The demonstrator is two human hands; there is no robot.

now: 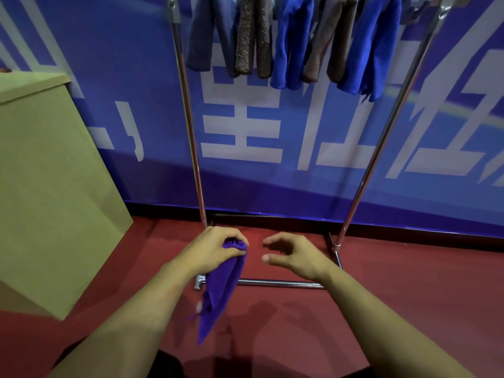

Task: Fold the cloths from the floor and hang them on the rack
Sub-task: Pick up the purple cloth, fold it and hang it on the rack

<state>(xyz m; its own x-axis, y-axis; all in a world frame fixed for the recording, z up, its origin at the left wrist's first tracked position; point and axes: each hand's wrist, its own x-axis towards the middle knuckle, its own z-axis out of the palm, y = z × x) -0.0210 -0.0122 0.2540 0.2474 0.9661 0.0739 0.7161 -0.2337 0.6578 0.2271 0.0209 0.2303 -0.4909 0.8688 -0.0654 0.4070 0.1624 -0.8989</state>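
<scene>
My left hand (215, 248) pinches the top of a purple cloth (218, 290), which hangs down limp above the red floor. My right hand (294, 255) hovers a little to the right of it with fingers loosely spread and holds nothing. Straight ahead stands the metal rack (191, 126), with its top bar at the upper edge of the head view. Several folded cloths hang over the bar: a grey-blue one (207, 36), a brown speckled one (253, 36), a bright blue one (291, 42), a brown one (330, 39) and another bright blue one (376, 45).
A large cardboard box (49, 186) stands at the left, close to my left arm. The rack's base bar (281, 282) lies on the floor just under my hands. Behind the rack is a blue banner wall (272, 132). Red floor (409, 296) stretches to the right.
</scene>
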